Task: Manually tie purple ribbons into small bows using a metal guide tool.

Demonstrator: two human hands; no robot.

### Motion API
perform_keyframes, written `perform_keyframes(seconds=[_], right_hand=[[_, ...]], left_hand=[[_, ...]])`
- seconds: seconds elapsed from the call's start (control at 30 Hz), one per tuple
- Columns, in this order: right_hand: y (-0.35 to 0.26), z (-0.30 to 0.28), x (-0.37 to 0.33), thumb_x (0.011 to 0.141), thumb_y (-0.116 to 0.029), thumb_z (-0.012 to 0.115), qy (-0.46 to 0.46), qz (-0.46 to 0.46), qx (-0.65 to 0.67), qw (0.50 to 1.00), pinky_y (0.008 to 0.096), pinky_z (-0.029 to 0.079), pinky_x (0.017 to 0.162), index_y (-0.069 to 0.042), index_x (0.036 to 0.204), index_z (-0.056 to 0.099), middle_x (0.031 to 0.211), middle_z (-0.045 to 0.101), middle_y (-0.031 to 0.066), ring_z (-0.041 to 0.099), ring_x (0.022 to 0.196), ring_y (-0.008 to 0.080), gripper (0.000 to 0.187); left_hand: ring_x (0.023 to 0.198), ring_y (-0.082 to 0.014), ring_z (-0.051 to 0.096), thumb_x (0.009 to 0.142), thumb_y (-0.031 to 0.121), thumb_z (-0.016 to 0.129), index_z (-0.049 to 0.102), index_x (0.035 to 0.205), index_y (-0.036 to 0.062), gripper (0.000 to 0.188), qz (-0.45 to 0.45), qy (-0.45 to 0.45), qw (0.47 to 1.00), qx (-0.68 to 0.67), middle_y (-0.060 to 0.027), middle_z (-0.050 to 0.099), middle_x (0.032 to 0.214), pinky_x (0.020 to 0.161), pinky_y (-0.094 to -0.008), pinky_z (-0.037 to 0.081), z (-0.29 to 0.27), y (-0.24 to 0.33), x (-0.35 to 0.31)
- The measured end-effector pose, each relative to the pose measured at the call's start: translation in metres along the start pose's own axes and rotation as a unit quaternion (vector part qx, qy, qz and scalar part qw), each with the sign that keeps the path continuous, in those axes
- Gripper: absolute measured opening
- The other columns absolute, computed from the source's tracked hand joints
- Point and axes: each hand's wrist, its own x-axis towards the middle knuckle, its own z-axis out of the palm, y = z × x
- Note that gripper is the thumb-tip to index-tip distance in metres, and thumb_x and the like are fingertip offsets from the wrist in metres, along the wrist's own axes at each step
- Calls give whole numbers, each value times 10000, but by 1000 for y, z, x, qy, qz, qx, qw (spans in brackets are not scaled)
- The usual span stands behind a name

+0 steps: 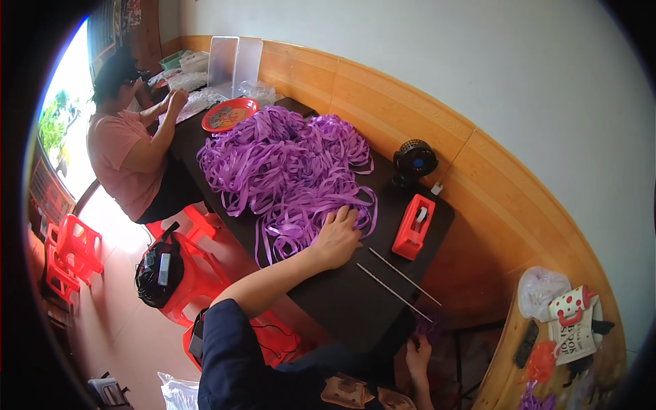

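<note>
Ribbon heap (280,157) on the dark table (335,311) could knot if tugged, I'd say: flat, glossy purple loops, tangled. Left hand (338,239), fingers part-bent, at its near edge; can't tell grip. Thin straight rods (395,293) might roll if bumped. Right hand (418,359) below table edge, loosely curled, hold unclear.

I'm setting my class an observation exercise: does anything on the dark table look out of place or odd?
Nothing looks clearly spilled or broken. What stands out is the purple ribbon, heaped in loose, tangled-looking loops across the dark table, and two thin rods whose ends jut past its edge, an awkward-looking placement.
</note>
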Motion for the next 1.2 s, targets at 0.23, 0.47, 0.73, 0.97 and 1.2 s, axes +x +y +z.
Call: perform_keyframes(seconds=[0.23, 0.47, 0.73, 0.97, 1.2], right_hand=[[8, -14, -23, 827, -57, 627, 28, 15, 56, 998, 256, 464, 681, 24, 980, 622, 806, 644, 78, 594, 748, 133, 174], [3, -37, -30, 820, -29, 644, 134, 63, 225, 963, 204, 444, 620, 17, 933, 635, 777, 636, 43, 576, 700, 87, 122], [-30, -49, -31, 856, -15, 600, 144, 74, 253, 954, 233, 492, 667, 42, 937, 624, 823, 660, 107, 604, 710, 126, 102], [-30, -50, -37, 869, -8, 578, 166, 67, 272, 946, 226, 491, 646, 32, 927, 627, 813, 662, 103, 608, 701, 123, 85], [-21, -56, -44, 862, -26, 587, 168, 122, 275, 939, 192, 454, 592, -3, 916, 638, 801, 672, 84, 600, 667, 101, 78]], left_hand=[[1033, -305, 484, 670, 123, 669, 667, 682, 61, 63, -41, 145, 970, -189, -101, 591, 1001, 824, -432, 372, 13, -23, 34], [675, -125, 600, 895, 169, 601, 661, 897, -30, 209, -102, -28, 699, -707, -57, 644, 814, 605, -257, 481, -151, -23, 145], [827, -302, 655, 933, 117, 496, 573, 1004, -76, 219, 52, 118, 627, -768, -168, 643, 956, 603, -328, 508, -287, -11, 198], [515, -201, 599, 884, 86, 568, 608, 855, -83, 177, -188, 173, 783, -567, -171, 651, 783, 347, -232, 347, -259, -54, 209], [501, -203, 622, 855, 141, 594, 614, 761, -59, 222, -164, 203, 832, -490, -144, 626, 742, 347, -249, 314, -242, -68, 197]])
